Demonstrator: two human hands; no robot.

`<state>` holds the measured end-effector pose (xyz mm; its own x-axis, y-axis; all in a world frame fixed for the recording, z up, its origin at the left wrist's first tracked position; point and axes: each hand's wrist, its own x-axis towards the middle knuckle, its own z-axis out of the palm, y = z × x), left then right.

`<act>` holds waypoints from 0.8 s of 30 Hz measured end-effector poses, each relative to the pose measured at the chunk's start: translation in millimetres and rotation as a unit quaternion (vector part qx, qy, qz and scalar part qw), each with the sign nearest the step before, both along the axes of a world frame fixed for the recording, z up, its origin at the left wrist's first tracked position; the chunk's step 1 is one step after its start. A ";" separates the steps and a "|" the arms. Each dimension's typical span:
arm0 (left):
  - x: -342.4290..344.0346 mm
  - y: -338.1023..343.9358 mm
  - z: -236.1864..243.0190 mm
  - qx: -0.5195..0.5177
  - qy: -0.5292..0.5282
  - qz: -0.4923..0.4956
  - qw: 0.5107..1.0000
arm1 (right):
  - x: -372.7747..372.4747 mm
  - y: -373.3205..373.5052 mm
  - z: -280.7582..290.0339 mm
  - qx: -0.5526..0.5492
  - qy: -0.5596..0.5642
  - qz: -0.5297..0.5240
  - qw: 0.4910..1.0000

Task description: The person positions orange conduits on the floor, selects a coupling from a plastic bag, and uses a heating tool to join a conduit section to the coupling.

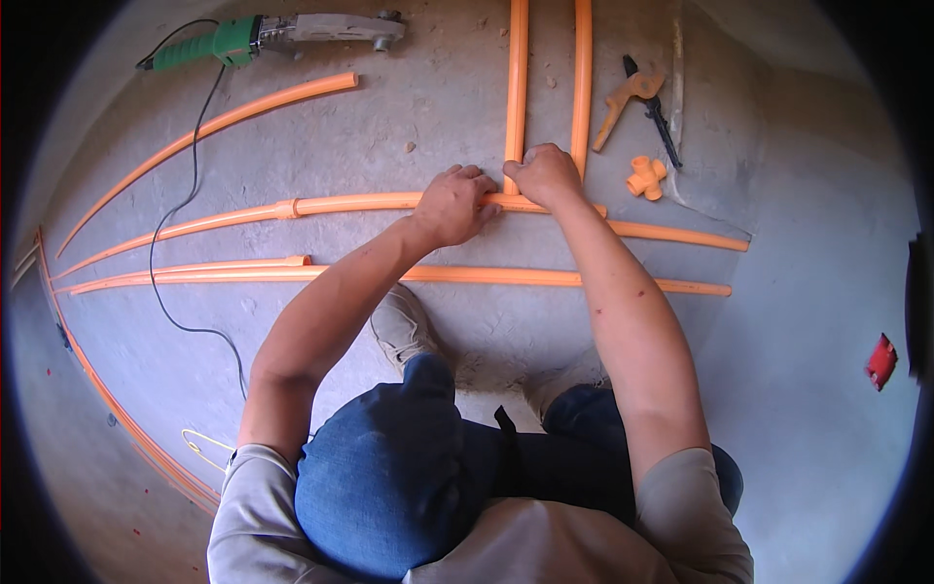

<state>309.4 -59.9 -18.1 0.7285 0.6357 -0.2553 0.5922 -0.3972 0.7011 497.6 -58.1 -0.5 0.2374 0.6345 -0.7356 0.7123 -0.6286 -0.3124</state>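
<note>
My left hand (453, 204) is closed over a long orange pipe (365, 203) that runs crosswise on the floor in front of me. Beside it, my right hand (545, 175) grips the near end of another orange pipe (517, 92), its thumb pressed along that pipe's side. This second pipe points away from me and its end lies against the crosswise one; my fingers partly hide where they meet. A parallel orange pipe (582, 88) lies just to the right, its near end behind my right hand. A coupling (286, 209) sits on the crosswise pipe to the left.
Upper left lies a green pipe welding tool (232, 41), its black cable (191, 175) crossing the pipes. An orange-and-black pipe cutter (632, 97) and an orange fitting (646, 178) lie at right. More pipes (486, 275) stretch nearer my shoe (399, 326). A red box (880, 362) is far right.
</note>
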 end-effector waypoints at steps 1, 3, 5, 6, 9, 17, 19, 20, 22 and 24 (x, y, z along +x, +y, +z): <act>1.5 0.7 0.1 -0.003 0.011 -0.004 1.000 | 1.0 -0.4 -1.3 0.008 -0.004 0.000 1.000; 2.8 2.1 0.0 -0.007 0.024 -0.011 1.000 | 1.6 0.6 -0.3 0.013 -0.007 -0.003 1.000; 2.4 3.5 -0.4 -0.016 0.015 -0.012 1.000 | 2.2 4.5 5.0 -0.020 0.014 0.010 1.000; 3.7 4.1 -1.0 -0.017 0.016 -0.014 1.000 | 2.9 3.8 5.3 -0.021 0.014 0.008 1.000; 5.7 4.9 -3.1 -0.029 0.014 -0.007 0.999 | 3.8 2.7 6.7 -0.008 0.022 0.002 1.000; 8.1 11.7 -6.8 -0.069 0.064 -0.013 0.995 | 0.7 4.5 9.3 -0.016 0.021 0.001 1.000; 12.0 14.7 -0.4 -0.092 0.077 -0.006 0.993 | 1.7 4.4 9.4 -0.021 0.022 0.003 1.000; 14.2 16.2 2.6 -0.114 0.090 0.002 0.989 | 2.1 4.4 9.1 -0.025 0.023 0.008 0.999; 17.0 17.8 5.9 -0.119 0.103 0.003 0.987 | 2.1 4.4 8.1 -0.023 0.021 0.010 0.999; 20.0 18.3 8.3 -0.125 0.116 0.003 0.985 | 2.8 4.0 6.4 -0.021 0.019 0.013 1.000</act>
<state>329.4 -41.6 -9.8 0.6285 0.5355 -0.5642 0.7501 -0.2253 0.6217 500.4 -54.1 5.8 0.1929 0.6088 -0.7695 0.7165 -0.6232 -0.3134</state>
